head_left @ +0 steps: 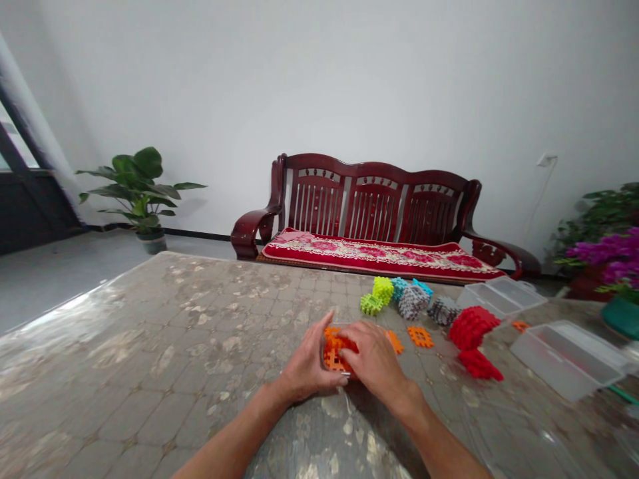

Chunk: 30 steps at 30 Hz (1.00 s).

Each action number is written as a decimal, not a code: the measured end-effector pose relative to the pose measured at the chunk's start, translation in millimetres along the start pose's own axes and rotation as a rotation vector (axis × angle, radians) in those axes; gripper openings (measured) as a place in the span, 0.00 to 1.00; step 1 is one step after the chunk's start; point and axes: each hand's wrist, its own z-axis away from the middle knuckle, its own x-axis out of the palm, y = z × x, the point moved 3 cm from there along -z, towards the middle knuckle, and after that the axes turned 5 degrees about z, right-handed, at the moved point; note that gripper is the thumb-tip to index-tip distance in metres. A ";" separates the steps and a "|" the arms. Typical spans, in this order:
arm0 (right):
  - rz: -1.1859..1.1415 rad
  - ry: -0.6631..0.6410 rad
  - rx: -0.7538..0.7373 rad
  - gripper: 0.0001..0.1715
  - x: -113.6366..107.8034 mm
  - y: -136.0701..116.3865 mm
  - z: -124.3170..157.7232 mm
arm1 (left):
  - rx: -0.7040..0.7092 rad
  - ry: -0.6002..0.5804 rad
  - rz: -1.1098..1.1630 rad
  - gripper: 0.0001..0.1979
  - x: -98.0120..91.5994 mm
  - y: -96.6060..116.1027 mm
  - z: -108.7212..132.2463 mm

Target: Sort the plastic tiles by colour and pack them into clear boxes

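Note:
My left hand [309, 362] and my right hand [372, 356] close around a cluster of orange plastic waffle-grid building pieces [334, 352] near the middle of the table. The cluster is partly hidden by my fingers, and its exact shape cannot be seen. A loose orange grid piece [420, 336] lies flat to the right of my right hand. Another orange piece [394, 342] lies closer, almost touching my right fingers. Two red stacks of the same kind of piece [472, 327] sit further right, with a second red mass [479, 365] just below.
Lime, blue and grey stacks [413, 301] stand behind my hands on the glossy-covered table [150, 352]. Two clear plastic boxes [569, 359] sit at the right. Beyond the table are a red wooden bench [374, 213], a potted plant [142, 193] and magenta flowers [606, 256].

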 end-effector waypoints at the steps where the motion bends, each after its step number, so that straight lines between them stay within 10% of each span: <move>1: 0.014 -0.008 -0.013 0.17 0.5 -0.3 0.3 | 0.000 -0.005 0.002 0.58 -0.1 0.3 -0.2; 22: -0.109 0.088 0.003 0.09 1.6 0.5 -0.9 | 0.001 -0.011 -0.005 0.58 0.2 -2.1 0.1; 30: 0.107 0.176 0.384 0.13 -51.2 109.3 -4.1 | -0.073 0.045 0.017 0.55 -5.4 4.7 -0.4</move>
